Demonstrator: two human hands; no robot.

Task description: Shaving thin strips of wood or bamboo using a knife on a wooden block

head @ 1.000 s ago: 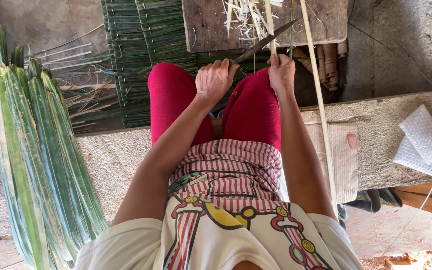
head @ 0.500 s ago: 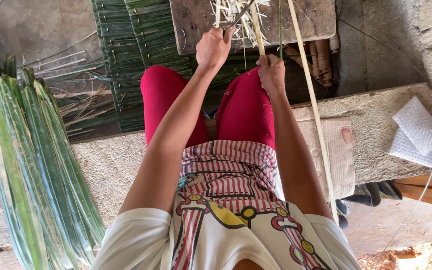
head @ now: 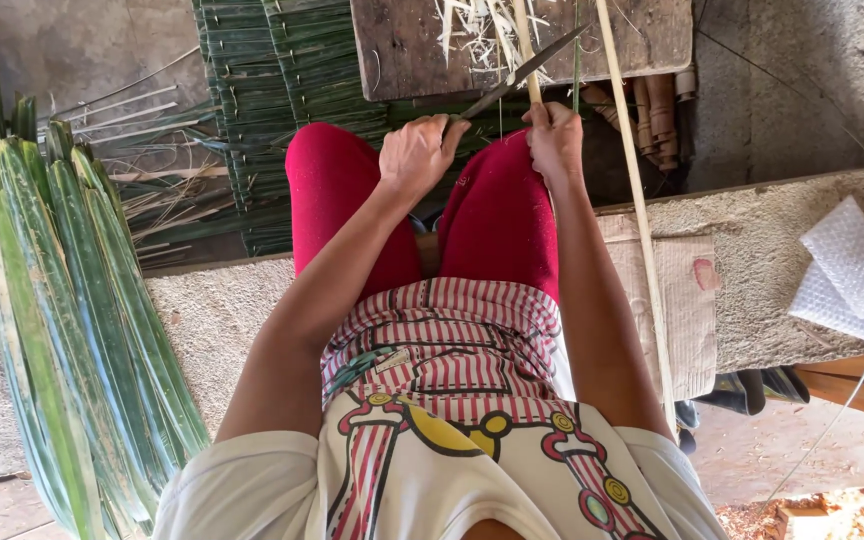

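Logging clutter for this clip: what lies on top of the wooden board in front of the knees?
Pale shavings litter the wooden board. The knife in the left hand reaches over it. The board's underside is hidden.

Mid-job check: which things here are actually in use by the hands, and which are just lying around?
In use:
left hand gripping knife
right hand holding thin strip
wooden board

Lying about:
long green leaves
stacked green strips
pale cane
bubble wrap
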